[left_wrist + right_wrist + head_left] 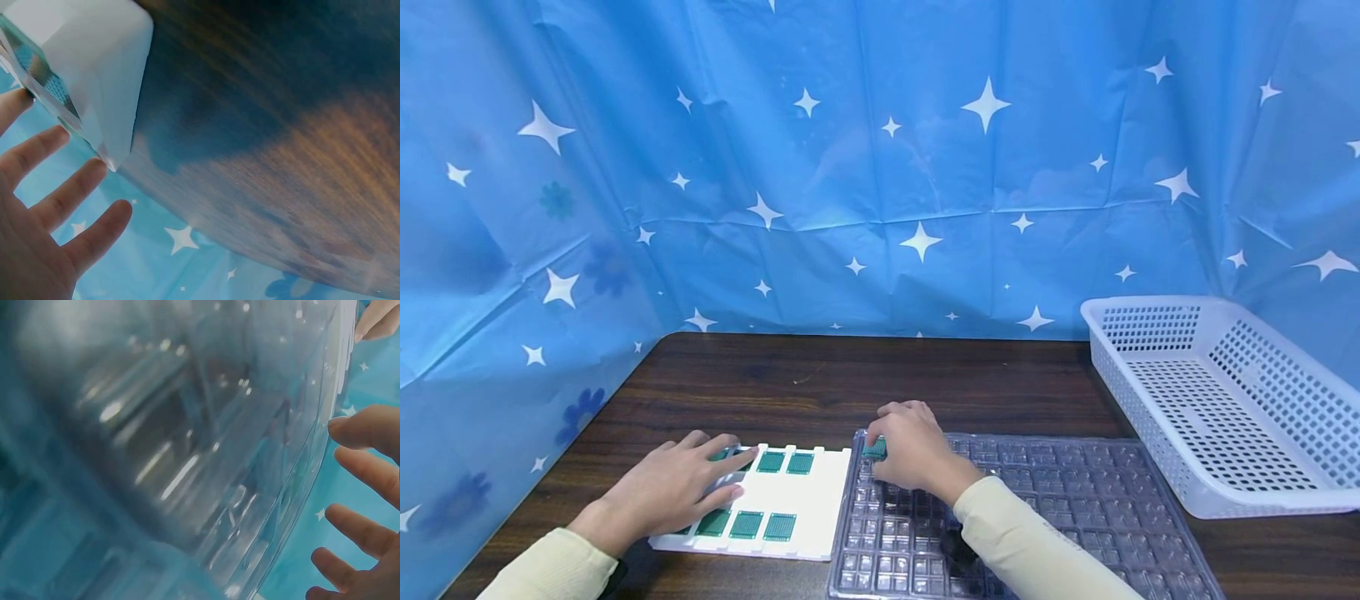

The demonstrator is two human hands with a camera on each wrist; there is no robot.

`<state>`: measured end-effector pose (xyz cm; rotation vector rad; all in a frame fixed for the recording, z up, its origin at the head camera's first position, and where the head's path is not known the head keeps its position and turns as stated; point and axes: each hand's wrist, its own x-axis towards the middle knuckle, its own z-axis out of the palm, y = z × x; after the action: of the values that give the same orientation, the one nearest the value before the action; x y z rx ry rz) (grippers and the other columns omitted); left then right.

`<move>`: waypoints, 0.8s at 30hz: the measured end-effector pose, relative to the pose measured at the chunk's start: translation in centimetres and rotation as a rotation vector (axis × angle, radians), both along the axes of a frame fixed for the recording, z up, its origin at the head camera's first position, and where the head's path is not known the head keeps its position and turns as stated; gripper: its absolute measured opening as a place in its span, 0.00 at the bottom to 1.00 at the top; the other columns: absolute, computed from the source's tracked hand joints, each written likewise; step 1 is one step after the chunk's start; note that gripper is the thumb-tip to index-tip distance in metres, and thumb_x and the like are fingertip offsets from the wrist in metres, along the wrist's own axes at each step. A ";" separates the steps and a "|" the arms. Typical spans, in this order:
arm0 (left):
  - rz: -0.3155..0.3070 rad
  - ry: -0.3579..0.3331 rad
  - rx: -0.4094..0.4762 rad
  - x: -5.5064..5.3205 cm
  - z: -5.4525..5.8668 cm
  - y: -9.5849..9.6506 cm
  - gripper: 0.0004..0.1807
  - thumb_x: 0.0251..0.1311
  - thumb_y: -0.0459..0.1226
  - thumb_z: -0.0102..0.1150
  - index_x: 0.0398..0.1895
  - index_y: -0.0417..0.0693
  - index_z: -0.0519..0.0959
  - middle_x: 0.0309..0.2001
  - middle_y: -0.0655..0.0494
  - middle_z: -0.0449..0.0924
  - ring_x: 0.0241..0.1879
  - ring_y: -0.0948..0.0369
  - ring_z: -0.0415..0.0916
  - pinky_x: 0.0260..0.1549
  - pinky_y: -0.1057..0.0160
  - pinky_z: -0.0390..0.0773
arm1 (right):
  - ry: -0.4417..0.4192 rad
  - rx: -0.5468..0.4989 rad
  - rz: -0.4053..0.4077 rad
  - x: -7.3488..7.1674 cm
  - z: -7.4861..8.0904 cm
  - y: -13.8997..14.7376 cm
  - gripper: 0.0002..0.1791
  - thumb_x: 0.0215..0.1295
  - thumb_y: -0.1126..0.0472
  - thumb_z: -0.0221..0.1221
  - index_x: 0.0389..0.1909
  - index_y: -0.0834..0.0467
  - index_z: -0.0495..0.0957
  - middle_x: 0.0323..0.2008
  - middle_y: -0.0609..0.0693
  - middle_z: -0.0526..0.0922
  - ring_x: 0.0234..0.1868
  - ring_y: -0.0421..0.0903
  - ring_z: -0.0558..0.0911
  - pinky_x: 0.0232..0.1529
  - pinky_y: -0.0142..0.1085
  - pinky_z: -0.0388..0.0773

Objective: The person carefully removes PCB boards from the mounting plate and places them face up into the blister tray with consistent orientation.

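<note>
My left hand (662,490) lies over the left part of a white slotted holder (823,500), fingers spread. The holder carries two rows of green circuit boards (771,462); some are partly hidden under that hand. In the left wrist view, the fingertips (95,165) are right by the holder's edge. My right hand (913,450) is at the far left corner of a clear plastic compartment tray (1120,471). Its thumb and forefinger pinch a small green circuit board (874,448) by opposite edges. In the right wrist view, the fingers reach the tray's rim and the board is hidden.
A white perforated basket (1195,417) stands on the right, beside the tray. The dark wood-grain table (760,375) reaches back to a blue curtain (850,167) with white stars. The holder's right end is close against the tray's left edge.
</note>
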<state>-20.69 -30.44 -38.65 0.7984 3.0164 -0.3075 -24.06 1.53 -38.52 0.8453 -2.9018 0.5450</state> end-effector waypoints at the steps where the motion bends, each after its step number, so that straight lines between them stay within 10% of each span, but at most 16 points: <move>1: -0.001 0.002 0.000 0.0 0.0 0.0 0.31 0.67 0.63 0.44 0.66 0.61 0.73 0.61 0.49 0.75 0.55 0.45 0.76 0.46 0.38 0.78 | -0.001 0.002 0.002 0.0 0.0 -0.1 0.11 0.53 0.57 0.70 0.39 0.50 0.87 0.59 0.54 0.80 0.66 0.56 0.72 0.70 0.55 0.62; 24: -0.013 0.015 0.014 0.1 0.0 -0.1 0.31 0.68 0.63 0.42 0.66 0.61 0.73 0.61 0.49 0.76 0.55 0.46 0.76 0.46 0.38 0.78 | 0.009 0.018 0.039 0.6 0.1 -2.2 0.11 0.54 0.59 0.68 0.40 0.49 0.86 0.57 0.51 0.82 0.65 0.52 0.74 0.72 0.54 0.61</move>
<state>-20.59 -30.55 -38.67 0.8212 3.0311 -0.2946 -23.42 -0.66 -38.40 0.9063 -2.8916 0.5180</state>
